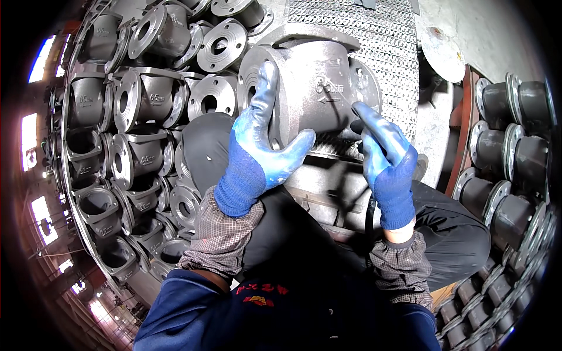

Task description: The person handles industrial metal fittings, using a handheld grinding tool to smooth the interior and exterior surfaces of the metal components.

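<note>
A large grey flanged valve body (325, 88) lies in front of me on a worktop, with raised markings and an arrow on its side. My left hand (263, 131), in a blue coated glove, is at its left flange. The forefinger stretches up over the flange and the thumb spreads wide to the right; the hand is open. My right hand (386, 149), gloved alike, is by the right flange with its fingers stretched toward the casting. Its thumb is mostly hidden, and I cannot tell whether the fingertips touch the metal.
Stacked flanged castings (146, 96) crowd the left side. More grey castings (497, 146) stand in rows at the right, beside a reddish-brown edge (465, 134). A textured metal sheet (392, 47) covers the worktop behind the valve body. A pale round disc (442, 55) sits beyond it.
</note>
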A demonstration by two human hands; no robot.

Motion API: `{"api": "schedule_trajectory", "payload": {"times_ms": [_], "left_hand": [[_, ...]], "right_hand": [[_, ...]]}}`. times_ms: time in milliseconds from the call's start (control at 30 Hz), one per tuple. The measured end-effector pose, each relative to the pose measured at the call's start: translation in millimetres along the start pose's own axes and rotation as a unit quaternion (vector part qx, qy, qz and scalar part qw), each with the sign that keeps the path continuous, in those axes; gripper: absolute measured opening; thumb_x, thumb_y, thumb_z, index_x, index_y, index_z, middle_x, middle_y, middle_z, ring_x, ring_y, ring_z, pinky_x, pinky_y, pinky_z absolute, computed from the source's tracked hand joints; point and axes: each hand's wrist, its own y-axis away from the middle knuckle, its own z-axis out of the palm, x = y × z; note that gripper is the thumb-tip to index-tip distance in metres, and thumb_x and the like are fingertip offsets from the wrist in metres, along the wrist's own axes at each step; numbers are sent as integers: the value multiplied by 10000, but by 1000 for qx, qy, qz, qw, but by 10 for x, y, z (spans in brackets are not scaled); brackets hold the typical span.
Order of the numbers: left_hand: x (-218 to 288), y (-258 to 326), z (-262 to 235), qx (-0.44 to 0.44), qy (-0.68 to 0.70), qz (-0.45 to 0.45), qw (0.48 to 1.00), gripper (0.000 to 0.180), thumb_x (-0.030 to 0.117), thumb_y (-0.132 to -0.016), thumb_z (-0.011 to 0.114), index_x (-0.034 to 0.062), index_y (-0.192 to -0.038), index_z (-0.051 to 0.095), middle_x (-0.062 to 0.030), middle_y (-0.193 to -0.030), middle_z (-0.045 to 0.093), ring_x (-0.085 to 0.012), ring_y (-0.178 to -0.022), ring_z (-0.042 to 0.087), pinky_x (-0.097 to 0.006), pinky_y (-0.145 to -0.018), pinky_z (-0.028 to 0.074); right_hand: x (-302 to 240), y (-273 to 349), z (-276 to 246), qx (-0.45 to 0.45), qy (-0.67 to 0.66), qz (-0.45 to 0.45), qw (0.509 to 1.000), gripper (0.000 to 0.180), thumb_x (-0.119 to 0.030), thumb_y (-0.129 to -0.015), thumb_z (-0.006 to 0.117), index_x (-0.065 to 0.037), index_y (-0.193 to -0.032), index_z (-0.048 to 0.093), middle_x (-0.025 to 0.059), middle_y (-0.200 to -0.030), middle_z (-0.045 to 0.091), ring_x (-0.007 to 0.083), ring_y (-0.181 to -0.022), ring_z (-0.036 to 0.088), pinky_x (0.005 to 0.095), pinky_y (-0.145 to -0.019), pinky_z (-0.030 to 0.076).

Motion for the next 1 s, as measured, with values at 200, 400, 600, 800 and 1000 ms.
{"api": "schedule_trajectory", "payload": {"times_ms": [200, 400, 600, 800, 1000], "left_hand": [[-5, -1, 9, 26, -34, -4, 999, 880, 89, -717, 733, -33, -1446, 256, -234, -1423, 399, -298, -1302, 428, -367, -1052, 370], [4, -11, 9, 25, -9, -8, 1000, 880, 90, -719, 728, -37, -1447, 250, -237, -1427, 390, -291, -1302, 427, -365, -1051, 372], [21, -15, 10, 26, -30, -5, 999, 885, 88, -717, 725, -38, -1448, 243, -238, -1425, 395, -297, -1303, 425, -373, -1050, 374], [-7, -15, 6, 30, -38, 27, 998, 873, 88, -719, 723, -28, -1448, 255, -247, -1410, 409, -305, -1285, 449, -379, -1040, 385], [23, 1, 10, -3, 46, -37, 998, 886, -18, -753, 682, -24, -1474, 167, -159, -1504, 263, -210, -1324, 346, -338, -1057, 354]], "right_hand": [[67, 41, 39, 6, -2, 0, 1000, 401, 82, -797, 542, -42, -1164, 643, 147, -1003, 675, 221, -850, 645, 302, -771, 509], [102, 67, 80, 0, 3, -6, 1000, 380, 71, -812, 540, -39, -1160, 642, 148, -1021, 675, 227, -888, 652, 303, -793, 513], [68, 57, 78, -9, 10, 4, 1000, 370, 63, -818, 537, -32, -1161, 638, 159, -1033, 671, 235, -891, 657, 303, -792, 516], [20, 42, 99, -10, -9, -1, 1000, 364, 63, -820, 537, -30, -1157, 639, 160, -1015, 671, 226, -864, 658, 301, -775, 518], [-10, 29, 29, -9, -9, 20, 1000, 366, 64, -817, 541, -36, -1155, 642, 155, -1005, 673, 218, -827, 653, 304, -758, 518]]}}
